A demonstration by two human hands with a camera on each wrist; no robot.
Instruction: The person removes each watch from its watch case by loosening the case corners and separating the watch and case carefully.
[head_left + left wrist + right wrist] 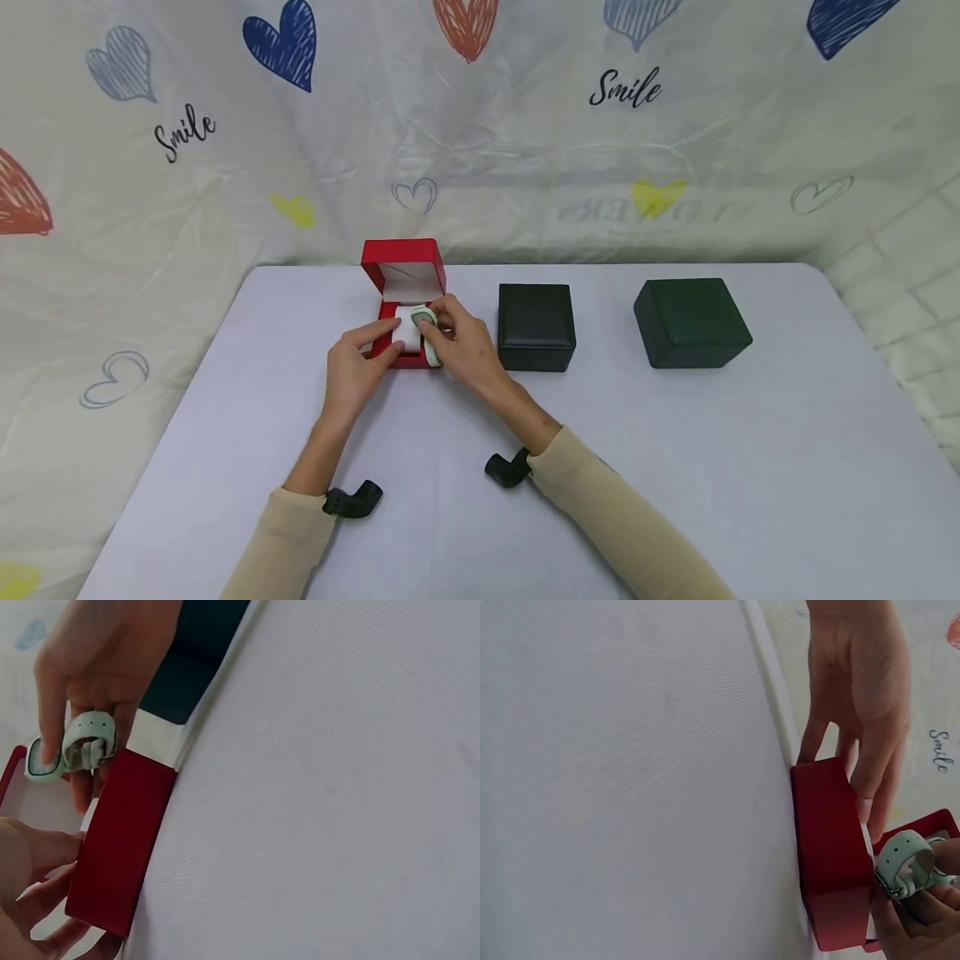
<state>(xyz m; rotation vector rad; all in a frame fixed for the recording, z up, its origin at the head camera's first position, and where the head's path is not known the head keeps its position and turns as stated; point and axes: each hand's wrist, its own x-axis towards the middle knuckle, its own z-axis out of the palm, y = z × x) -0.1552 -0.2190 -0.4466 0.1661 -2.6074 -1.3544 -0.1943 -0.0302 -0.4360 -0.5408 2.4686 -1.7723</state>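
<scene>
A red watch box stands with its lid up, a white cushion inside it. My right hand pinches a smartwatch by its case, thumb on the face, over the right part of the box. Its pale mint strap is buckled into a loop. My left hand holds the left side of the box; its thumb and index finger reach over the wall to the cushion, and other fingers lie along the outside.
Right of the red box stands a closed black box, with a closed dark green box farther right. All stand on a white-covered table. Behind hangs a pale curtain with hearts. Both wrists carry black cameras.
</scene>
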